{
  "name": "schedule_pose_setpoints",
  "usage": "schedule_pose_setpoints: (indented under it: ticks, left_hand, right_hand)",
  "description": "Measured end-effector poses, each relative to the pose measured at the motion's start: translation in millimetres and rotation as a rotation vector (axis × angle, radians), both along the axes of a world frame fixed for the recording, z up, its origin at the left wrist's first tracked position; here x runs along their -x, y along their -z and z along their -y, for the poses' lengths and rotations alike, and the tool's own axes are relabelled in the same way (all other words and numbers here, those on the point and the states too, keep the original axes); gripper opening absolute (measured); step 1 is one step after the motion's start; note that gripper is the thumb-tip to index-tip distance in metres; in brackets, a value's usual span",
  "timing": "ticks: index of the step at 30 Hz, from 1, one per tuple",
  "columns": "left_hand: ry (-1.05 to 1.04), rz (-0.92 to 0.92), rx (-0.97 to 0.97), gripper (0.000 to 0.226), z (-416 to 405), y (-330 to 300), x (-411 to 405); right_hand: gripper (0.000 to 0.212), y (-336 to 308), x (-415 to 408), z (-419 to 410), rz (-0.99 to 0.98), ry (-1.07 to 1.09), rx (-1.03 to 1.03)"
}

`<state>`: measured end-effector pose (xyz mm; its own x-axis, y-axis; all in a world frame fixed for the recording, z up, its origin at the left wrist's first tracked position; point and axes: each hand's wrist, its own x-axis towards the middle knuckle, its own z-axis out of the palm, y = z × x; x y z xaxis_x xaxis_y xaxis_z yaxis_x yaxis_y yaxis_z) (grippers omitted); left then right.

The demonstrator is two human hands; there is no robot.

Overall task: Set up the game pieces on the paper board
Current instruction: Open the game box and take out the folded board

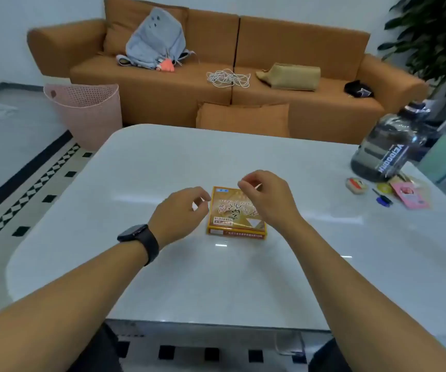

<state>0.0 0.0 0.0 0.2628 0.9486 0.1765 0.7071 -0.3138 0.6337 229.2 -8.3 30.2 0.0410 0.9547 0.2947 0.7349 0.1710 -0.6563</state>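
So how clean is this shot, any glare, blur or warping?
Head view: pale glare streaks on the table; box print is soft; both hands slightly blurred; the bottle and plant lean from wide-angle warp.

A yellow game box (234, 214) lies flat on the white table (163, 162), closed, its printed top facing up. The left hand (180, 210), a dark watch (140, 241) on its wrist, hovers at the box's left edge with fingers curled; whether it touches the box is unclear. The right hand (266, 196) is over the box's far right corner, fingers curled in. At the table's right stand a large dark water jug (389, 146) and some small items beside it. Behind, an orange sofa (243, 49) holds a grey backpack (155, 38) and white cord (228, 78)
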Motion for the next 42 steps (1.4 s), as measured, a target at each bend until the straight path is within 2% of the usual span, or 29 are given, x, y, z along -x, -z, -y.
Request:
schedule_pose_setpoints:
  ticks: [2, 5, 8, 12, 17, 21, 23, 27, 33, 42]
  left_hand:
    - [-0.023, 0.094, -0.02, 0.017, 8.9, 9.5, -3.1]
    - [-0.033, 0.224, -0.074, 0.03, 18.5, 15.2, -18.4]
    - [-0.019, 0.244, -0.082, 0.029, 18.6, 12.6, -29.7]
    - [-0.005, 0.258, 0.047, 0.04, 17.4, 26.2, -25.3]
    - [0.023, 0.242, 0.231, 0.081, 11.3, 35.8, -29.4]
    - [0.082, 0.239, 0.227, 0.096, 5.1, 47.9, -38.0]
    - [0.09, 0.248, 0.214, 0.098, 2.0, 55.7, -40.0]
    - [0.075, 0.174, 0.14, 0.093, 1.9, 62.4, -40.2]
    - [0.023, 0.075, 0.056, 0.081, 3.0, 62.1, -41.5]
    - [-0.008, 0.08, 0.041, 0.08, 4.2, 60.1, -40.1]
  right_hand:
    - [0.015, 18.0, -1.1, 12.9, 0.031, 0.095, -0.066]
    - [0.017, 42.4, -3.0, 25.7, 0.093, 0.113, -0.011]
    - [0.02, 33.9, -11.7, 24.9, 0.062, 0.103, 0.004]
    - [0.03, 41.1, -24.9, 20.7, -0.016, 0.11, 0.171]
    - [0.065, 46.9, -28.0, 8.3, -0.145, 0.076, 0.311]
    - [0.106, 71.7, -27.4, 2.6, -0.05, -0.024, 0.373]
    - [0.115, 70.3, -26.9, 7.0, 0.042, -0.042, 0.375]
    - [0.114, 69.9, -26.6, 13.1, 0.139, -0.069, 0.427]
    - [0.106, 69.3, -24.7, 7.3, 0.211, -0.024, 0.363]
    - [0.107, 68.9, -26.6, 11.5, 0.154, -0.007, 0.31]
